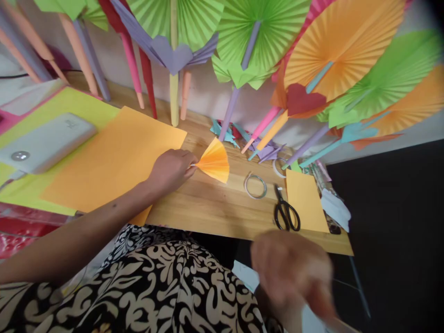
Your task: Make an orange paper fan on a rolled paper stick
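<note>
My left hand (175, 170) is closed round the narrow end of a small pleated orange paper fan (215, 162), which spreads to the right above the wooden table. Under that forearm lies a large orange sheet (121, 152). My right hand (293, 268) is blurred, in front of the table's near edge at the lower right. Its fingers are smeared by motion, and a pale blue-white piece (310, 319) shows beside it; whether it is held is unclear. Black-handled scissors (286, 213) and a roll of tape (255, 186) rest on the table between the hands and the wall.
Folded paper fans on rolled sticks (263, 41) lean along the wall. A white power bank (48, 141) lies on yellow-green paper at the left. Paper scraps (268, 150) sit at the back. An orange sheet (307, 201) is near the right edge.
</note>
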`<state>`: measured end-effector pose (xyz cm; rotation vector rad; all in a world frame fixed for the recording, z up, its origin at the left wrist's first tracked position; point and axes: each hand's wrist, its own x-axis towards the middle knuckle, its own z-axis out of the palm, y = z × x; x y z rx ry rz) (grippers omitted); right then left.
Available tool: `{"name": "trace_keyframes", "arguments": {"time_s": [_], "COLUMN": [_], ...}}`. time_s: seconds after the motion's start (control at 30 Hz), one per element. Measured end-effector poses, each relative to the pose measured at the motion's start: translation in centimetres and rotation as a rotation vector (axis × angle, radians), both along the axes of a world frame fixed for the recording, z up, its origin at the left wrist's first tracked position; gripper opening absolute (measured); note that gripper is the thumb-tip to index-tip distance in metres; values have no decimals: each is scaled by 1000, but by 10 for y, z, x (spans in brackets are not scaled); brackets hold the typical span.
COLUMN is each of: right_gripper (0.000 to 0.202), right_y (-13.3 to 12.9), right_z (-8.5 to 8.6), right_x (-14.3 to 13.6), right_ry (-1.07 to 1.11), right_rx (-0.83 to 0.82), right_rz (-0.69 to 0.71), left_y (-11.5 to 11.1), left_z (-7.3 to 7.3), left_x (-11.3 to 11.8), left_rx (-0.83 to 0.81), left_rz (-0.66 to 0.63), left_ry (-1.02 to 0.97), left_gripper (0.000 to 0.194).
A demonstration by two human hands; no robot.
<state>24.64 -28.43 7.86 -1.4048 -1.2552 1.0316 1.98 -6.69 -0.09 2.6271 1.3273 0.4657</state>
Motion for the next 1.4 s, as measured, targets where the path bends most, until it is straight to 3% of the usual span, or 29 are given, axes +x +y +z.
{"name": "trace_keyframes", "arguments": {"time_s": [0.07, 0.13, 0.23, 0.37, 0.67, 1.03, 1.4], "right_gripper": [39, 21, 23, 27, 48, 42, 46], "right_y": [39, 70, 96, 104, 108, 115, 117], "right_z": [-26, -50, -74, -88, -90, -77, -75], "right_x": [-8, -19, -38, -53, -59, -56, -55], "right_ry": [13, 44, 230, 464, 598, 570, 577], "right_rx": [8, -90, -58, -18, -108, -77, -68], "right_rz": [100, 173, 7, -81, -169, -213, -170], "left_y": [-13, -28, -46, -56, -63, -64, -67], "left_z": [9, 19, 26, 24, 14, 17, 16], "left_x": [5, 12, 23, 29, 26, 20, 15], "left_rx": [-5, -84, -188, -304, -389, -414, -422], "left_rz": [68, 56, 6, -26, -74, -52, -25], "left_ry": [-215, -409, -567, -644, -730, -754, -768], "left_gripper": [15, 13, 11, 10, 13, 16, 16]}}
